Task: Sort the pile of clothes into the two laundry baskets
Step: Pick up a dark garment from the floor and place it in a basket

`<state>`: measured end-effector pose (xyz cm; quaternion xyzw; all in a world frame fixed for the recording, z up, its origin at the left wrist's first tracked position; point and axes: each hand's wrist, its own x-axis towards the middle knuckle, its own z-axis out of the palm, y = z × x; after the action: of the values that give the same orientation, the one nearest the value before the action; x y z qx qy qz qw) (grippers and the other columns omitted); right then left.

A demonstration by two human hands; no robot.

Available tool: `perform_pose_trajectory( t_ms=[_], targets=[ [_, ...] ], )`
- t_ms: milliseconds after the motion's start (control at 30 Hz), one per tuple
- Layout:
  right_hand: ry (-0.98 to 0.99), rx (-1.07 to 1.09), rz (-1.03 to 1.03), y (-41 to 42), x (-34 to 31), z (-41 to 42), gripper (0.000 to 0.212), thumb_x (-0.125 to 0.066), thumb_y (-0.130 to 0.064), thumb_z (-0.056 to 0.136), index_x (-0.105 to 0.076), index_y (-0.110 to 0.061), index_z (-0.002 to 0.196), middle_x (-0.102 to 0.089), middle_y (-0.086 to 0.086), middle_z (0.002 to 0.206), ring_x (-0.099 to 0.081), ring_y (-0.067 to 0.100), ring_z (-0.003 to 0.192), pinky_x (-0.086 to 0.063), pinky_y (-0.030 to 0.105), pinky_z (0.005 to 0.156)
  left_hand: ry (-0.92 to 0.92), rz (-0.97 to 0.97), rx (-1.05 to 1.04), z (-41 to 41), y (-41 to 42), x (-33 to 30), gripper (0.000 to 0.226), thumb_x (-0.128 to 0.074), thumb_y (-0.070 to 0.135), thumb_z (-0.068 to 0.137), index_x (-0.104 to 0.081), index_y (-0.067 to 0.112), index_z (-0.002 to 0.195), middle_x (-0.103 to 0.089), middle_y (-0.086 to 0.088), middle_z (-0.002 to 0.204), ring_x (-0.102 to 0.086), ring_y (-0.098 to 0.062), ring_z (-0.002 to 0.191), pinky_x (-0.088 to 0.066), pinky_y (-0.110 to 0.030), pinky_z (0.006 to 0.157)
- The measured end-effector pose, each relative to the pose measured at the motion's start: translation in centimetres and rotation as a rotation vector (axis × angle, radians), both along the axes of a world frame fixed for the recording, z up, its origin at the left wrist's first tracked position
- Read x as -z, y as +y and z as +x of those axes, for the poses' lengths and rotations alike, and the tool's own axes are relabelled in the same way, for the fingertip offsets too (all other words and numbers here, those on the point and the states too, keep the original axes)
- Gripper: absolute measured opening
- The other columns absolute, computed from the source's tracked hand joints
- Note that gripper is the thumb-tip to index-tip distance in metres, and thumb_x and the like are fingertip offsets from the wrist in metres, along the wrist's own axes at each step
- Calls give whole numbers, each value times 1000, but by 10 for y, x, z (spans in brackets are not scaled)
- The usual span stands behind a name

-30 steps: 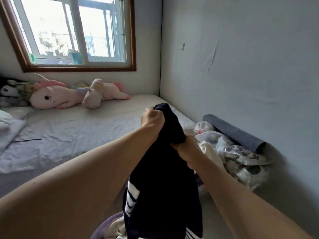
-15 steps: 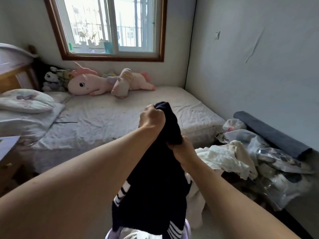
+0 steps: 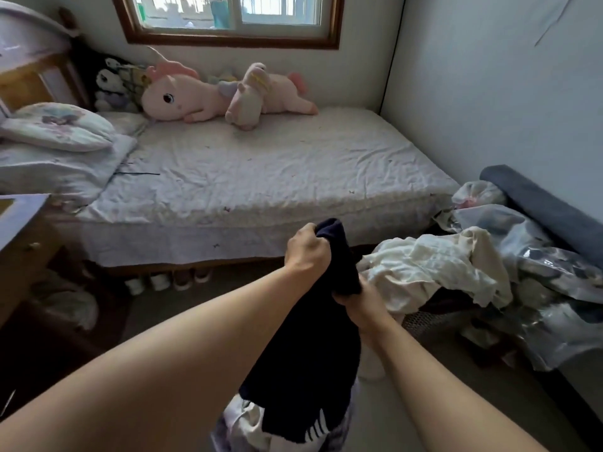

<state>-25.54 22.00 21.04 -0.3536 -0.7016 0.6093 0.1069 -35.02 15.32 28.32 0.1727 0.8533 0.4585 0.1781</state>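
While I hold the dark navy garment up in front of me, both my hands are clamped on its top edge: my left hand is fisted around the higher bunch of cloth, and my right hand pinches a fold just below and to the right of it. The rest of the garment hangs straight down from my grip, its white stripes showing near the hem.

Directly under the hanging hem I can make out a lavender basket with some light and patterned cloth already in it, so I judge that at least a few pieces are sorted. This navy piece belongs to neither basket yet. To the right of my grip and a little beyond it, a heap of cream and white clothes lies draped over what looks like a dark meshed container; I cannot tell whether that is the second basket or merely something the pile rests on. Much appears left to do.

My forearms and the garment cover most of the basket below, so its contents and rim are mostly hidden, and the lower edge of the view cuts it off. Further right of the heap, shiny plastic bags hold things I cannot identify.
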Motion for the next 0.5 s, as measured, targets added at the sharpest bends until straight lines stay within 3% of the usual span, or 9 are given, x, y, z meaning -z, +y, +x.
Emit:
perform_pose_trajectory(
  t_ms=[167, 267, 333, 500],
  targets=[
    [-175, 28, 17, 16, 47, 14, 20, -62, -3, 81, -59, -21, 91, -68, 14, 99, -63, 33, 97, -49, 45, 88, -122, -55, -21, 19, 8, 50, 16, -43, 11, 90, -57, 8, 97, -64, -17, 105, -60, -34, 102, -48, -38, 84],
    [-204, 14, -8, 16, 66, 14, 13, -60, -10, 84, -59, -21, 92, -68, 13, 100, -62, 32, 96, -49, 42, 84, -177, -71, -60, 22, 5, 71, 12, -42, 10, 89, -53, 10, 87, -64, -17, 101, -61, -35, 99, -47, -36, 75],
    [-206, -26, -50, 12, 74, 11, 11, -58, -13, 84, -61, -19, 94, -68, 12, 101, -63, 31, 95, -50, 43, 84, -174, -100, -98, 20, 1, 76, 11, -41, 8, 88, -49, 13, 83, -63, -18, 102, -60, -35, 99, -47, -37, 77],
    [-179, -113, -132, -9, 78, -9, 14, -55, -14, 86, -62, -23, 92, -69, 8, 99, -64, 28, 93, -52, 48, 90, -153, -146, -187, 4, -19, 81, 11, -41, 8, 87, -51, 12, 87, -63, -19, 105, -58, -35, 101, -45, -35, 78]
  ],
)
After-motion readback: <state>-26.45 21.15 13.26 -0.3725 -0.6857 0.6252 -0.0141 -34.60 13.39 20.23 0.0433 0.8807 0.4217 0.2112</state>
